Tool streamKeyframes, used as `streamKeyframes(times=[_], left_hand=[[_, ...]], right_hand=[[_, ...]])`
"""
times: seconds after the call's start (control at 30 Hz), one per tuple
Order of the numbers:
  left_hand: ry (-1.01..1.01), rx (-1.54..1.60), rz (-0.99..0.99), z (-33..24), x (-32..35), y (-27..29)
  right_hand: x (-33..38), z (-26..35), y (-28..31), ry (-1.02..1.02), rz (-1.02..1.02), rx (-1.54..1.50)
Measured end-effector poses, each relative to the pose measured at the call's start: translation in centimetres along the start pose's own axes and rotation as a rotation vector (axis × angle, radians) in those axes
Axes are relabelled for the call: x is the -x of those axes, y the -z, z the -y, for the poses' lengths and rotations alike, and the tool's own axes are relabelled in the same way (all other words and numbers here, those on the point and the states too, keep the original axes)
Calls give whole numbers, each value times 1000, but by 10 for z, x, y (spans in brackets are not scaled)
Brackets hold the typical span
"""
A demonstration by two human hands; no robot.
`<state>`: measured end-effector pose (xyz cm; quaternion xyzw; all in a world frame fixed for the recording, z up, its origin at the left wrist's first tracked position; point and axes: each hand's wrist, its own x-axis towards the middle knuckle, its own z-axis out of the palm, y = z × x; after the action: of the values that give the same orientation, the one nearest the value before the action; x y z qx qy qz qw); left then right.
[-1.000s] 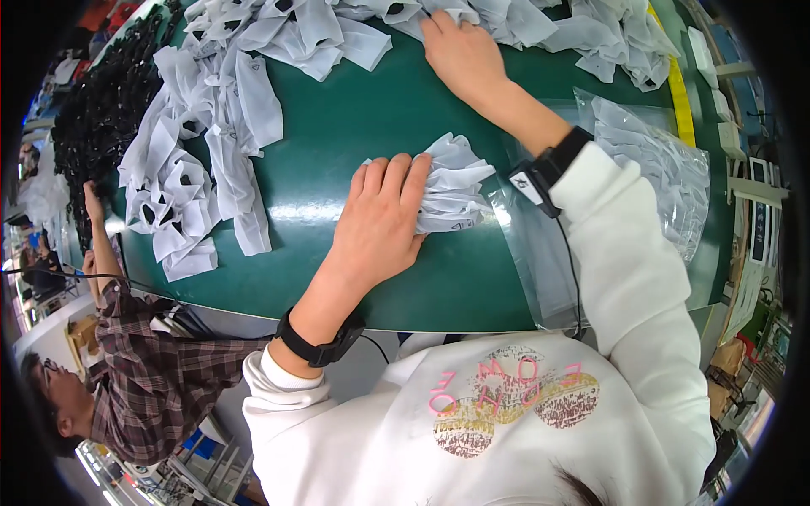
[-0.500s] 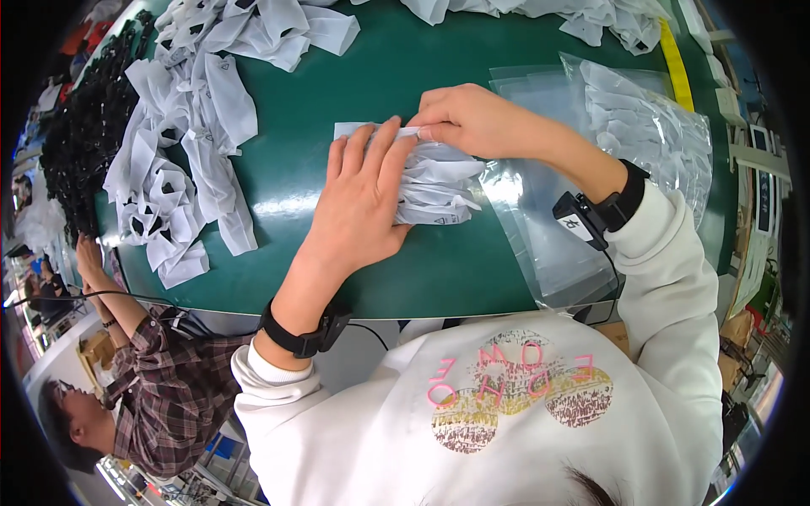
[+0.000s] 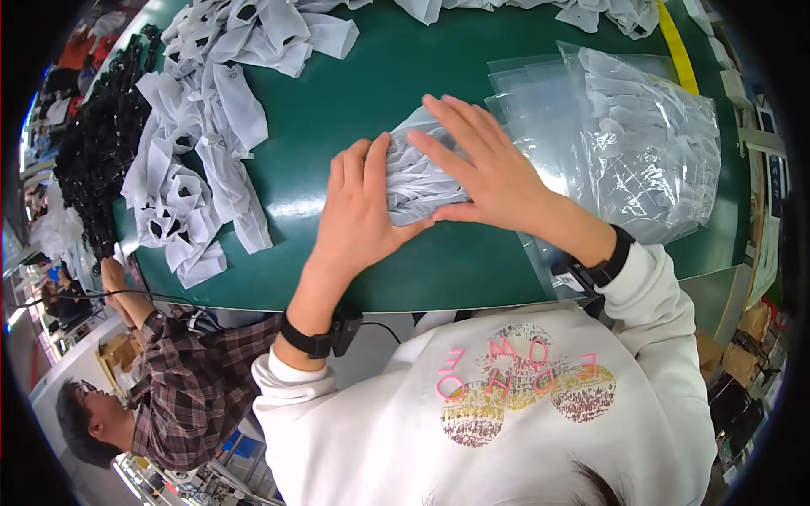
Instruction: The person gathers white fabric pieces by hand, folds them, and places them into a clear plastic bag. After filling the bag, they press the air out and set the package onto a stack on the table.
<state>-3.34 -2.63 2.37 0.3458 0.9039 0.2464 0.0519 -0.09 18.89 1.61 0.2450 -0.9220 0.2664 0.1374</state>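
Observation:
In the middle of the table, a stack of thin white plastic pouches (image 3: 419, 181) lies pressed together, their edges forming wavy folds. My left hand (image 3: 357, 201) cups the stack's left side, fingers close together and thumb along the near edge. From the right, my right hand (image 3: 498, 177) holds the stack's other side, its fingers spread over the top and its thumb meeting the left thumb at the near edge. To the right lies a clear plastic bag (image 3: 650, 160) filled with similar white pouches, on top of flat clear bags (image 3: 531, 105).
Loose white pouches (image 3: 236, 110) with dark contents lie heaped on the green table (image 3: 312, 253) at the left and along the far side. Beyond them is a pile of black cable-like items (image 3: 101, 143). A yellow strip (image 3: 677, 51) marks the far right. A co-worker (image 3: 181, 388) sits at lower left.
My right hand has left its pinch at the stack's far edge and now spreads over the right side. The pouches are squeezed closer together and turned slightly.

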Motion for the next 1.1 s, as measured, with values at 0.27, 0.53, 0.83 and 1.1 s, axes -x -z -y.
streamKeyframes(times=[0.27, 0.53, 0.83, 1.1], left_hand=[[25, -69, -74, -9, 0, -5], [-9, -123, 43, -10, -11, -6], [-30, -102, 46, -9, -21, -9], [-15, 720, 461, -74, -99, -28]], right_hand=[[45, 15, -7, -247, -29, -178], [60, 24, 31, -342, -307, 68], [150, -1, 60, -809, -323, 314], [142, -4, 73, -886, -684, -233]])
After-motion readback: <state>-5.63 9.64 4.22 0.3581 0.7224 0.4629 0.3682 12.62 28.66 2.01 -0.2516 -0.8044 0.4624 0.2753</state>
